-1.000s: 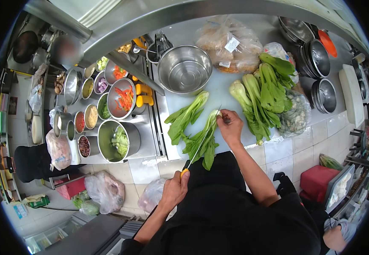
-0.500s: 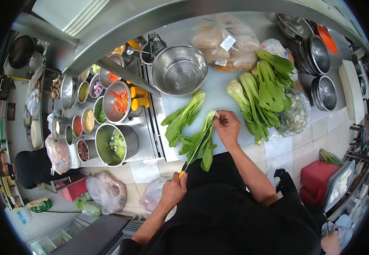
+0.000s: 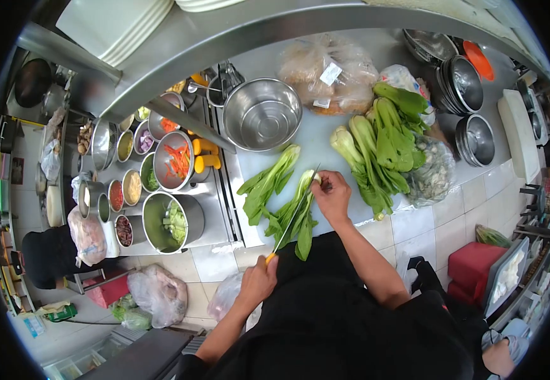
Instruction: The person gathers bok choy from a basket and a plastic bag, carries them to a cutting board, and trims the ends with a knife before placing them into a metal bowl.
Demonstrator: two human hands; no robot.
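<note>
My left hand [image 3: 257, 282] is closed round the yellow handle of a knife [image 3: 287, 229]. Its thin blade lies along a split piece of bok choy [image 3: 299, 209], the tip near the stem end. At that stem end, my right hand [image 3: 332, 195] pinches the bok choy with bent fingers. Another cut piece of bok choy [image 3: 270, 182] lies to the left on the white cutting board [image 3: 318, 144]. Several whole bok choy heads [image 3: 382, 145] are piled to the right of my right hand. Beyond the cut pieces stands a steel bowl [image 3: 262, 115] with nothing visible in it.
A plastic bag of brownish food [image 3: 327, 79] sits at the back of the board. To the left are a bowl of carrot strips [image 3: 177, 166] and a pot of chopped greens [image 3: 161, 221]. Stacked metal bowls [image 3: 475, 140] stand at right. A steel shelf [image 3: 275, 30] crosses the top.
The knife blade has shifted, its tip now showing above the bok choy's stem end. My right hand keeps its pinch. The whole view has tilted slightly.
</note>
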